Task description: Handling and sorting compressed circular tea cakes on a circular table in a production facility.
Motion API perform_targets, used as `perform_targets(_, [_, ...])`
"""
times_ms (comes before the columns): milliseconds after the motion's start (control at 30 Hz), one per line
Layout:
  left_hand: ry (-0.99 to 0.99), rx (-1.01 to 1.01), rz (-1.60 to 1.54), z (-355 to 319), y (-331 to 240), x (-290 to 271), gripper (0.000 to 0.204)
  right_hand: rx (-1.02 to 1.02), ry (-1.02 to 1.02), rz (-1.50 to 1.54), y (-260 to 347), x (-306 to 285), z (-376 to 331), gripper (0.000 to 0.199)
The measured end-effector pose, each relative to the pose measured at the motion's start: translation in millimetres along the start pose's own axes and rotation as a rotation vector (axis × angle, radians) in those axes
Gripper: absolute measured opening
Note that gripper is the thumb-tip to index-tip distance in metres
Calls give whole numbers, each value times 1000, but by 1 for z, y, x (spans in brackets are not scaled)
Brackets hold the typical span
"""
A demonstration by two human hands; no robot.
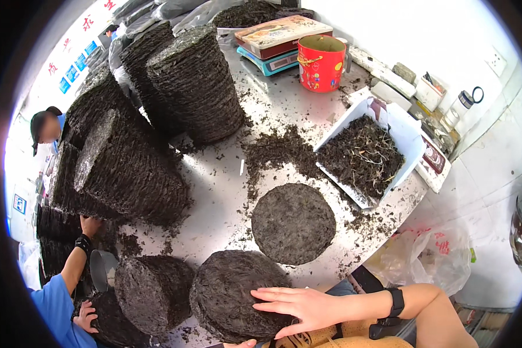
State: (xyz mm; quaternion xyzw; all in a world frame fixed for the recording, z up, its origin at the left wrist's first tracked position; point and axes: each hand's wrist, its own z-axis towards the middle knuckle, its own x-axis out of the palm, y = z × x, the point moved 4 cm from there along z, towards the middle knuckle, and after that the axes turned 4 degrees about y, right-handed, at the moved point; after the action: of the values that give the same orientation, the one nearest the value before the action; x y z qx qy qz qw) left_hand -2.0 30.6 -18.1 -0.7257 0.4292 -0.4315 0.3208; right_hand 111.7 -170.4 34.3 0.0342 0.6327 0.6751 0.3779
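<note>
My right hand (298, 308) reaches in from the lower right with a black band on the wrist. It lies flat, fingers apart, on a short stack of dark round pressed discs (223, 290) at the table's near edge. Only a sliver of my left hand (241, 344) shows at the bottom edge below that stack, and its grip is hidden. A second short stack (153, 290) stands just to the left. A single flat dark disc (293, 223) lies alone on the metal table (220, 185) behind them.
Tall stacks of the same discs (127, 174) (197, 87) crowd the left and back. A white tray of loose dark shreds (362, 153), a red tin (321, 62) and a scale with a box (272, 40) sit at the right and back. A co-worker's hand (90, 223) in a blue sleeve touches the left stacks.
</note>
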Motion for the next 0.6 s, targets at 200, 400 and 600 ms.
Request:
perform_targets(200, [-10,11,-47,4,-2,-3,91,254,-471,169,-11,-59,-23,40])
perform_targets(400, [-16,30,-69,2,-7,-8,91,454,-1119,244,-94,-84,-72,46])
perform_targets(600, [-25,49,-94,-6,-8,-15,90,546,-556,-525,-63,-60,-62,44])
